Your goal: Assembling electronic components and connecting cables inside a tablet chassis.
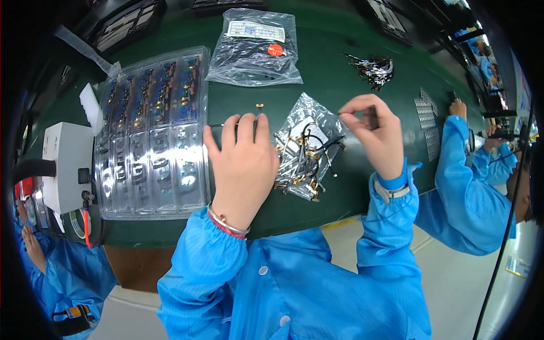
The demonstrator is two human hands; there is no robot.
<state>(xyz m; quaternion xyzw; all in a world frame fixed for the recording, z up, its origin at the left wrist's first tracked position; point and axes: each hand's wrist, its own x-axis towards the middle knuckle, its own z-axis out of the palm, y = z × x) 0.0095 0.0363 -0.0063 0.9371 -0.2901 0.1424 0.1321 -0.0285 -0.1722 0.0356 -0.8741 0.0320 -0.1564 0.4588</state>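
My left hand (pixel 243 156) lies palm down on the green table, fingers stretched and apart. Just beyond its fingertips is a small gold-ended connector (pixel 259 106) on a thin dark lead, partly hidden by the fingers. My right hand (pixel 377 136) is raised to the right, thumb and forefinger pinched together; whatever is between them is too small to make out. Between the hands, a loose pile of short black and grey cables (pixel 306 158) with gold connectors rests on a clear plastic bag (pixel 303 107).
Left of my hand stands a clear compartment tray (pixel 152 215) holding small circuit parts, beside a white box (pixel 65 167). A sealed bag (pixel 255 54) lies at the back. Farther right are a heap of thin cables (pixel 374 71) and metallic strips (pixel 428 122). Co-workers sit either side.
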